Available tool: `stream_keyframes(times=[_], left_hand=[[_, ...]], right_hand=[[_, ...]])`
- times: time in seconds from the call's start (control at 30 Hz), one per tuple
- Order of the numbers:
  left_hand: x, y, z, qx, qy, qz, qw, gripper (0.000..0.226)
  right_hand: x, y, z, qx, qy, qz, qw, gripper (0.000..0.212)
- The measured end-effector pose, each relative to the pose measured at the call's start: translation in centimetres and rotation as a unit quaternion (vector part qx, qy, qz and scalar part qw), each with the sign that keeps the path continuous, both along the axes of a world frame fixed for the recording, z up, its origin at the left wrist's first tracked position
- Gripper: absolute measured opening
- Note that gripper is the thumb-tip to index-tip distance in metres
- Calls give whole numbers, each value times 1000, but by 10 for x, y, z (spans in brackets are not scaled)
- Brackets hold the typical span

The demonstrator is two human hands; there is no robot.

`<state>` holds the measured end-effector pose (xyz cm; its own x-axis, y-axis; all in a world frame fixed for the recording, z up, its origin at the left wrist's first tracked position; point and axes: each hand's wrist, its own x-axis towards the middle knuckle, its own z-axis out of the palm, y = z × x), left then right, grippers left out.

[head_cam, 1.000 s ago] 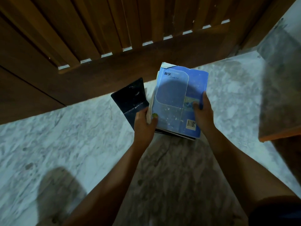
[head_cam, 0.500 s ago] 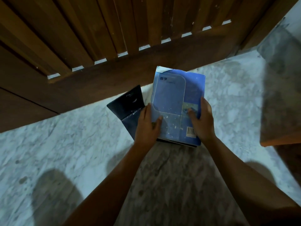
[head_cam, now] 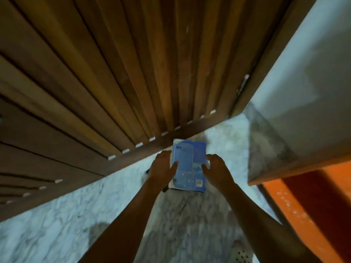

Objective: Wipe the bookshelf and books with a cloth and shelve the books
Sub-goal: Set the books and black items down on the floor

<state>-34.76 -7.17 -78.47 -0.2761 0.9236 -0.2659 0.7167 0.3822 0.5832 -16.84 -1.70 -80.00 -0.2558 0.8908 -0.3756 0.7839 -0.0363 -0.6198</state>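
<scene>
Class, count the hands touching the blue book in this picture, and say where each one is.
2. The left hand holds the blue book's left edge; the right hand holds its right edge. More books may lie hidden beneath it.

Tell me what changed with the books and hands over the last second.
The view tilted up and pulled back. The dark book beside the blue book is now almost hidden behind the left hand. Unchanged: both hands, the right hand included, grip the blue book above the marble floor.

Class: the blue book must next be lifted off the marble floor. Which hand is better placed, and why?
Left, marginally: the left hand wraps the blue book's edge, thumb on the cover. The right hand rests more loosely.
</scene>
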Motion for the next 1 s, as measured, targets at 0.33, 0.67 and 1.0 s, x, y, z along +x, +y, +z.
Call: stream_keyframes(times=[0.33, 0.67, 1.0], left_hand=[[39, 42, 301, 72, 39, -95, 992, 37], [92, 69, 487, 168, 88, -166, 968, 44], [152, 24, 558, 231, 56, -364, 900, 46]], right_hand=[[43, 33, 321, 123, 27, 40, 991, 32], [98, 36, 522, 221, -50, -13, 974, 32], [161, -98, 603, 300, -115, -209, 924, 34]])
